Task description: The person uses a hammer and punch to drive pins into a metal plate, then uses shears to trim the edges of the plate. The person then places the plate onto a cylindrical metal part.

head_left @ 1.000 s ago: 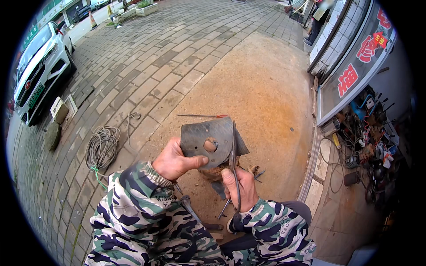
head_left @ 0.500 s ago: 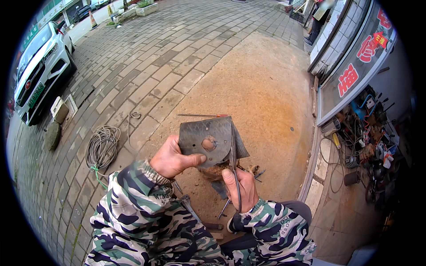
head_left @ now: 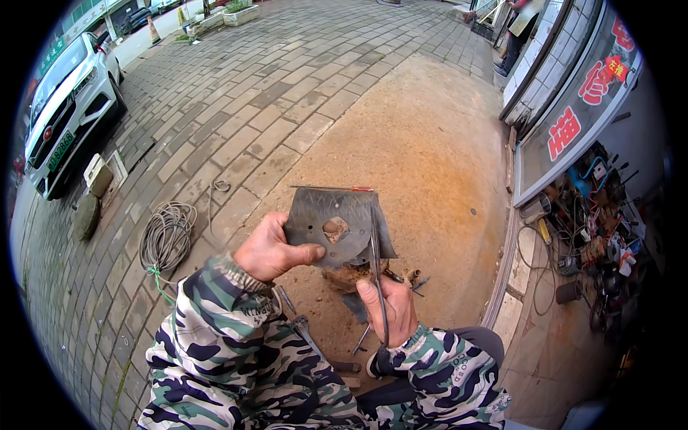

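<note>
Rubber sheet [head_left: 356,217]: we counted one, dark, held up above the concrete [head_left: 423,143] between our two hands, with one large ragged hole and at least two small ones.
Just changed: we had shifted it slightly left and away from us over the last second, while our right hand [head_left: 390,312] kept nearly its place; we judged this a small resetting against the tool, not a release.
Left hand [head_left: 269,251]: we had it clamped on the sheet's left side, thumb on top.
Right grip: we had it closed round one long dark tool, apparently shears [head_left: 378,272], upright at the sheet's right edge; whether the blades were apart, we could not tell.
Under the sheet: we saw one rough brown lump [head_left: 344,278].
Ground: we counted one red-handled screwdriver [head_left: 363,189] and one cable coil [head_left: 168,236].
Beyond: we saw one white car [head_left: 79,107] nearby, one cone [head_left: 154,32], one bystander [head_left: 514,43].
</note>
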`<state>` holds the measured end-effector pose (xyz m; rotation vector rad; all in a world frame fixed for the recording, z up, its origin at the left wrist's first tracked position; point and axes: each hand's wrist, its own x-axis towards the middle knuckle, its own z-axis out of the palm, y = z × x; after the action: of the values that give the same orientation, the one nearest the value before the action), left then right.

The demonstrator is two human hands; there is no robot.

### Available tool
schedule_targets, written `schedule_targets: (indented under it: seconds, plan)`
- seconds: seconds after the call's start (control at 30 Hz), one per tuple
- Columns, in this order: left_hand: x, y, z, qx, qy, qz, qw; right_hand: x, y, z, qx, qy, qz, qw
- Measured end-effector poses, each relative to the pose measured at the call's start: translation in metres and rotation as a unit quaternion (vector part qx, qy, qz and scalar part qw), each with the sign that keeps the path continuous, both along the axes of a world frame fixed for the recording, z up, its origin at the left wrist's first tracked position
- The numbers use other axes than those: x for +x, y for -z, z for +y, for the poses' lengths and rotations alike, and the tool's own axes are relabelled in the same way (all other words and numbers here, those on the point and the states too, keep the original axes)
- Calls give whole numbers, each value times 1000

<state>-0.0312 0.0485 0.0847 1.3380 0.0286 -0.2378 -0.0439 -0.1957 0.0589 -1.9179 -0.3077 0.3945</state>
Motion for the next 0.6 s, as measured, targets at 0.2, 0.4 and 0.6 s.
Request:
schedule_targets:
  seconds: [0.2, 0.4, 0.6]
  plan:
    - [0, -1, 4, 21, -7, 4, 1000, -5, 6, 2, 23, 15, 6, 1000]
    - [0, -1, 2, 49, 21, 11, 999, -1, 13, 1, 42, 4, 20, 999]
    - [-1, 3, 3, 59, 60, 5, 996, 3, 7, 0, 63, -15, 74, 995]
